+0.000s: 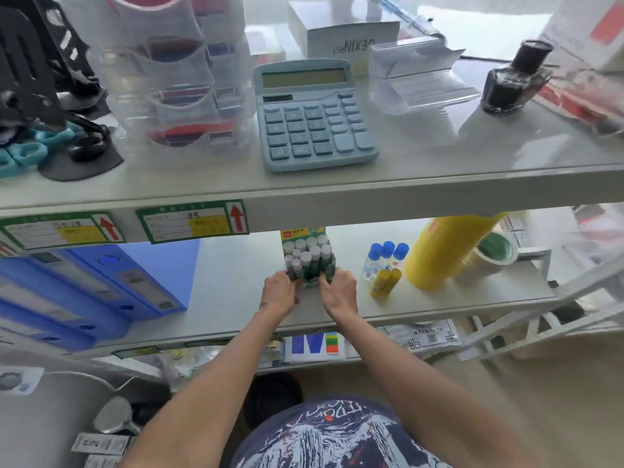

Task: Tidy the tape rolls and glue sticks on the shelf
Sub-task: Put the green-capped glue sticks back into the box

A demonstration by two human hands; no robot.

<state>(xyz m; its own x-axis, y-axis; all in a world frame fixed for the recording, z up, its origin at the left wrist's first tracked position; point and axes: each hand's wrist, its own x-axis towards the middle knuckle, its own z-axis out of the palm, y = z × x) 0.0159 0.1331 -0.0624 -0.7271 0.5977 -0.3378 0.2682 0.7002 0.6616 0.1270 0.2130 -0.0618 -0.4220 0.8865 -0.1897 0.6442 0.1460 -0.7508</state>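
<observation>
Item: box of glue sticks (308, 261), green-and-white carton, open top, white caps showing in rows. Location: middle shelf (236, 292), near its front edge, centre of view.

Hands: left hand (278, 292) closes on the carton's lower left corner; right hand (339, 290) closes on its lower right corner. Both grip the box from the front, fingers curled round the base.

Neighbours, taking the carton as dial centre:
- 3 o'clock, just beside: three blue-capped bottles (386, 260), upright, clustered.
- 4 o'clock, near: two yellow glue sticks (385, 282), lying tilted, touching each other, loose outside any box.
- 3 o'clock, farther out: a large yellow roll (445, 248), tipped on its side, and beyond it tape rolls (489, 256) with a green core, leaning.
- 9 o'clock, well apart: blue binders (101, 288), lying slanted.
- 12 o'clock, upper shelf: blue calculator (315, 116).

Step in hand, as judged: squaring or shifting the carton into its place on the shelf.

Next move calls for: settling the box flat and letting go, then attending to the loose yellow sticks and the leaning rolls on the right. The tipped roll looks apt to roll if nudged; a steady two-handed hold would suit it.
</observation>
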